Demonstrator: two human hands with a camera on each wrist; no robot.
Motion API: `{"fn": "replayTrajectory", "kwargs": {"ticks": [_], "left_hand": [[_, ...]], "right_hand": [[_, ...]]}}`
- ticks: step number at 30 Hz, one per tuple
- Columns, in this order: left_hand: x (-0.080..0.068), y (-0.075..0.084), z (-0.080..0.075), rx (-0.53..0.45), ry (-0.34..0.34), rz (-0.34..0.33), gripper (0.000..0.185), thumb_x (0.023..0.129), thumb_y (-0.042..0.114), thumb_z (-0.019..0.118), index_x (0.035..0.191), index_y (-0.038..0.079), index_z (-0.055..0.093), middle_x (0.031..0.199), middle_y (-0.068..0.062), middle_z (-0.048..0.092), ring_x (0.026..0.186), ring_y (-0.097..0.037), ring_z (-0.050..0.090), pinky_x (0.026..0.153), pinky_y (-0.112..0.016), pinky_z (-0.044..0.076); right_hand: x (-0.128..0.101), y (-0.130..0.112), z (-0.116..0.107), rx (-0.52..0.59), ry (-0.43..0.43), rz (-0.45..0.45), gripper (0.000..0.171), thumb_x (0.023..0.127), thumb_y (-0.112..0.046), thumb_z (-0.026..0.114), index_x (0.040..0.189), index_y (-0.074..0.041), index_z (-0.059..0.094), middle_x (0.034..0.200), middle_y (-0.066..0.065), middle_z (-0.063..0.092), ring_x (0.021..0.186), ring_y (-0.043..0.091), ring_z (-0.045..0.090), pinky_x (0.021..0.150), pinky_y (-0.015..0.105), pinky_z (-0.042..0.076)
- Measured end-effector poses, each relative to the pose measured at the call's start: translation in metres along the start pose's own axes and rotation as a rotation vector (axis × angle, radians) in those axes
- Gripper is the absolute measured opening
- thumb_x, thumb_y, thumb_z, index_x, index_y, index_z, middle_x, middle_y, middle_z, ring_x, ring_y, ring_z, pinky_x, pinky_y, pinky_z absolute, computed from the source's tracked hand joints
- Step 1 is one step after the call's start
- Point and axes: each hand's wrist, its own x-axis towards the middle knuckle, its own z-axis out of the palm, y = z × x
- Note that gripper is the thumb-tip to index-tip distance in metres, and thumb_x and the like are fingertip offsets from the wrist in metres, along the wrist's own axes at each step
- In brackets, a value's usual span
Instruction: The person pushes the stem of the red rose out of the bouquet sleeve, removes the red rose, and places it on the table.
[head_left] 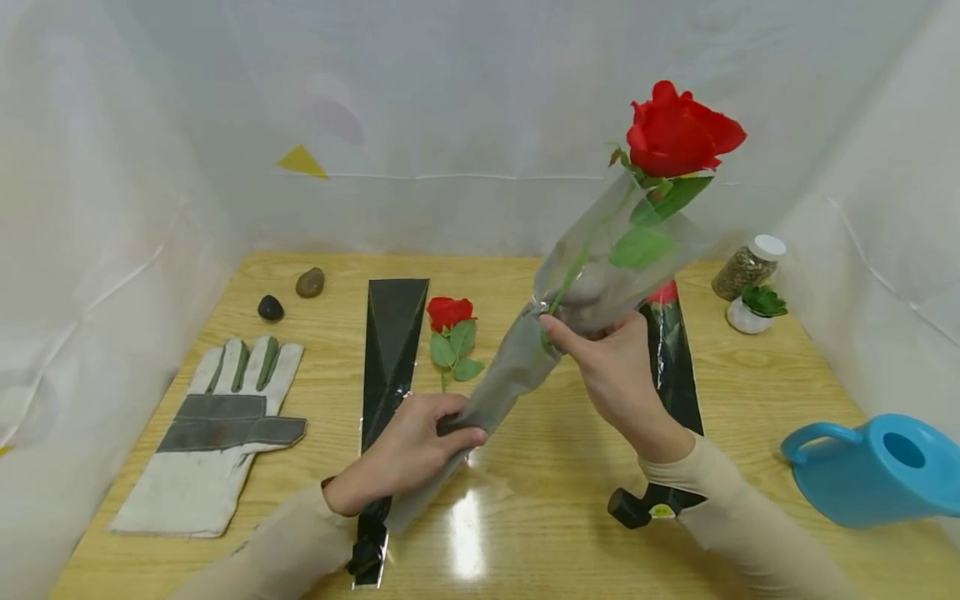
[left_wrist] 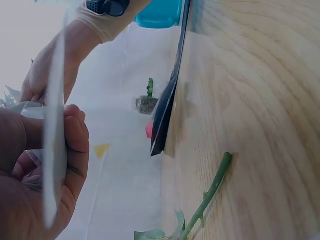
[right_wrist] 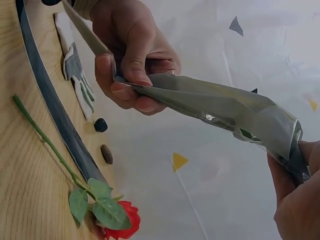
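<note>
A large red rose (head_left: 678,137) stands tilted up to the right in a grey, clear-fronted flower sleeve (head_left: 502,379), its bloom above the open top. My right hand (head_left: 626,383) grips the sleeve around its middle, thumb across the front by the stem. Lower down, my left hand (head_left: 412,442) pinches the narrow part between thumb and fingers; the right wrist view also shows the left hand (right_wrist: 132,60) on the sleeve's edge. A second rose (head_left: 450,315) lies on the table behind the left hand, its cut stem (left_wrist: 215,180) seen in the left wrist view.
A flat black sleeve (head_left: 393,342) lies under my left forearm. Another black sleeve (head_left: 678,375), with red showing at its top, lies behind my right arm. Around them are a work glove (head_left: 198,467), two stones (head_left: 310,282), a jar (head_left: 738,271), a potted succulent (head_left: 752,312) and a blue watering can (head_left: 862,483).
</note>
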Motion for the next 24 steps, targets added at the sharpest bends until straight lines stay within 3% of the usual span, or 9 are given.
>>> {"fn": "replayTrajectory", "kwargs": {"ticks": [4, 8, 12, 15, 19, 24], "left_hand": [[0.0, 0.001, 0.0, -0.003, 0.015, 0.001, 0.027, 0.089, 0.017, 0.076, 0.069, 0.017, 0.057, 0.064, 0.009, 0.052, 0.054, -0.007, 0.045, 0.05, -0.024, 0.036], [0.0, 0.0, 0.001, 0.007, 0.038, -0.011, 0.028, 0.088, 0.02, 0.077, 0.068, 0.016, 0.058, 0.065, 0.01, 0.053, 0.055, -0.006, 0.046, 0.051, -0.024, 0.038], [-0.003, 0.002, -0.002, -0.017, 0.02, -0.063, 0.021, 0.088, 0.024, 0.077, 0.072, 0.019, 0.065, 0.067, 0.014, 0.061, 0.06, -0.005, 0.057, 0.056, -0.026, 0.047], [-0.005, 0.003, -0.006, -0.052, 0.0, -0.103, 0.012, 0.088, 0.024, 0.077, 0.078, 0.019, 0.07, 0.069, 0.015, 0.066, 0.063, -0.006, 0.063, 0.06, -0.028, 0.052], [-0.007, 0.003, -0.01, -0.032, 0.007, -0.109, 0.015, 0.087, 0.026, 0.077, 0.075, 0.02, 0.07, 0.067, 0.015, 0.064, 0.06, -0.006, 0.06, 0.055, -0.027, 0.05], [-0.011, -0.001, -0.012, -0.032, 0.001, -0.113, 0.015, 0.087, 0.026, 0.077, 0.075, 0.02, 0.07, 0.067, 0.014, 0.066, 0.06, -0.007, 0.061, 0.054, -0.026, 0.049]], "right_hand": [[-0.001, 0.0, 0.001, 0.003, -0.02, 0.003, 0.04, 0.085, 0.004, 0.075, 0.121, -0.003, 0.06, 0.116, 0.014, 0.061, 0.108, 0.024, 0.06, 0.088, 0.033, 0.051], [0.001, -0.003, -0.001, -0.037, -0.009, -0.015, 0.034, 0.084, 0.004, 0.076, 0.115, -0.002, 0.063, 0.108, 0.014, 0.064, 0.098, 0.023, 0.063, 0.082, 0.032, 0.053], [0.008, -0.008, -0.005, 0.018, -0.004, -0.041, 0.034, 0.083, 0.007, 0.075, 0.114, -0.001, 0.062, 0.106, 0.015, 0.063, 0.097, 0.026, 0.062, 0.082, 0.034, 0.053], [0.013, -0.012, -0.006, 0.081, -0.012, -0.062, 0.049, 0.082, 0.012, 0.074, 0.125, -0.004, 0.055, 0.117, 0.016, 0.058, 0.107, 0.031, 0.057, 0.089, 0.038, 0.05], [0.017, -0.017, -0.007, 0.152, -0.018, -0.068, 0.061, 0.081, 0.018, 0.071, 0.132, -0.006, 0.049, 0.124, 0.016, 0.054, 0.113, 0.034, 0.053, 0.093, 0.041, 0.048], [0.02, -0.022, -0.011, 0.267, -0.011, -0.039, 0.061, 0.081, 0.023, 0.066, 0.133, -0.003, 0.049, 0.125, 0.018, 0.054, 0.113, 0.034, 0.055, 0.091, 0.041, 0.05]]}}
